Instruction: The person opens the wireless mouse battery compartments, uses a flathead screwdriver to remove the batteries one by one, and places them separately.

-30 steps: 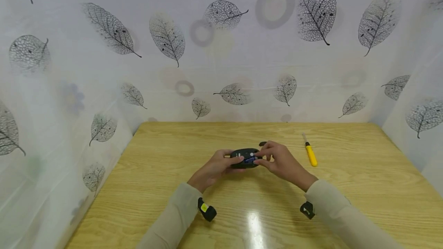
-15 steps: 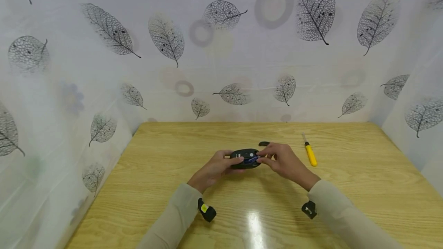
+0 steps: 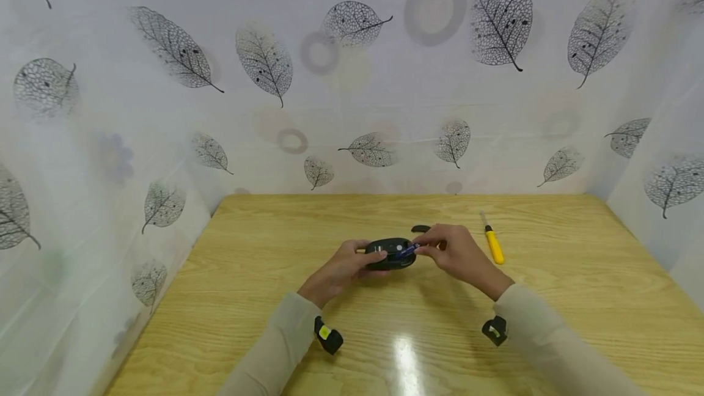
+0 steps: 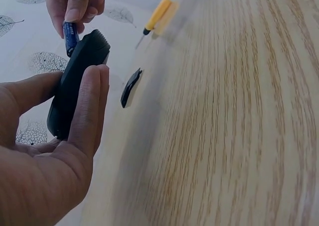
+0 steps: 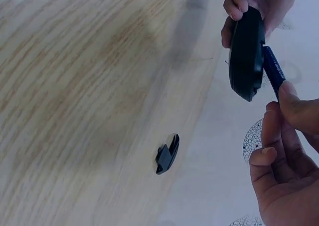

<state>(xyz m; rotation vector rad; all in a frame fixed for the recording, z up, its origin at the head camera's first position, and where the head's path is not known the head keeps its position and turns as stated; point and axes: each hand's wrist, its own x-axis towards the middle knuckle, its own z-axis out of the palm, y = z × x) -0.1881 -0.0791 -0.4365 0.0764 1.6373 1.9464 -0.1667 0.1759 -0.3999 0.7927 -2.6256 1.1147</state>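
A black computer mouse (image 3: 389, 244) is held underside up above the table by my left hand (image 3: 343, 263), thumb on top and fingers beneath. Its battery compartment is uncovered. Between thumb and fingertips, my right hand (image 3: 455, 256) pinches a blue cylindrical battery (image 3: 408, 252). The battery slants up out of the compartment, its far end still at the mouse. In the right wrist view, the battery (image 5: 273, 71) meets the side of the mouse (image 5: 244, 56) at an angle. Behind my right fingers lies a small curved black cover (image 3: 421, 228) on the table.
A screwdriver (image 3: 494, 244) with a yellow handle lies to the right of my right hand. The wooden table (image 3: 275, 219) ends at a pale leaf-patterned curtain (image 3: 385, 96) at the back and sides.
The right hand has drawn back to the right, and the battery's near end has tilted up out of the compartment with it. The left hand and the mouse have hardly moved.
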